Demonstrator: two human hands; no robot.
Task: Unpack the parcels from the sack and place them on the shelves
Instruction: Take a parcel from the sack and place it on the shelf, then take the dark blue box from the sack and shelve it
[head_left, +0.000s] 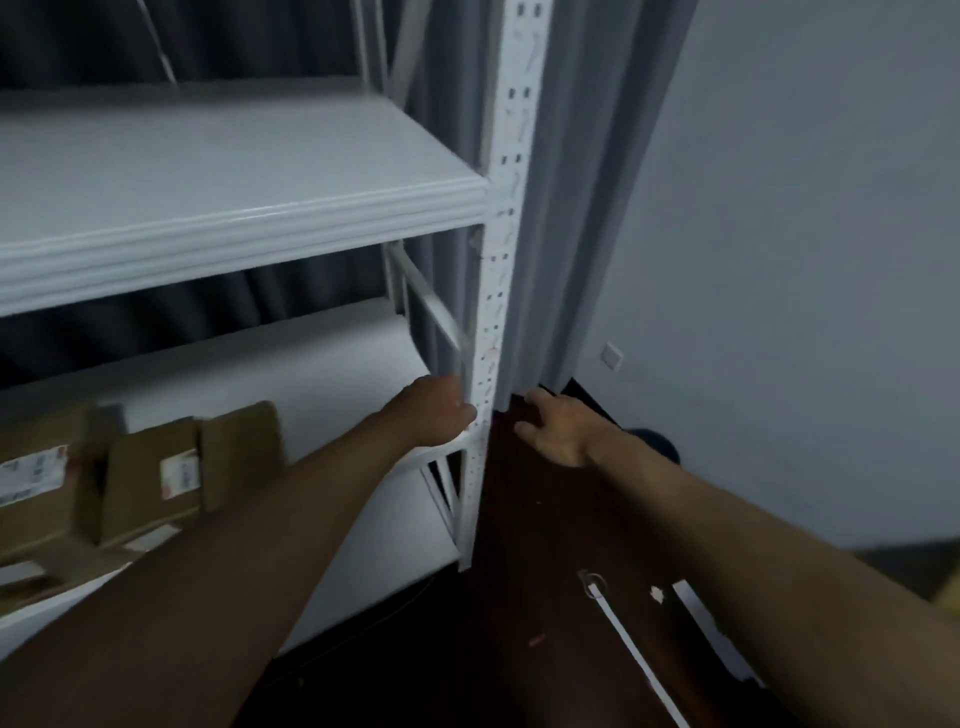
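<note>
Your two bare forearms, nearest the lens, reach forward and down toward the right front post of a white metal shelf unit.

Left hand: at the front right corner of the lower shelf, against the post. Fingers curl toward the shelf edge there; whether they actually grip it you cannot tell, since the hand's back hides them.

Right hand: just right of the post, over the dark floor. Fingers spread and relaxed, holding nothing; fingertips lie near the grey curtain, contact unclear.

Parcels: brown cardboard boxes with white labels, blurred, on the lower shelf at its left end, well apart from both hands.

Upper shelf: white, carrying nothing visible.

Wall: pale, right of the curtain.

Sack: not seen.
</note>
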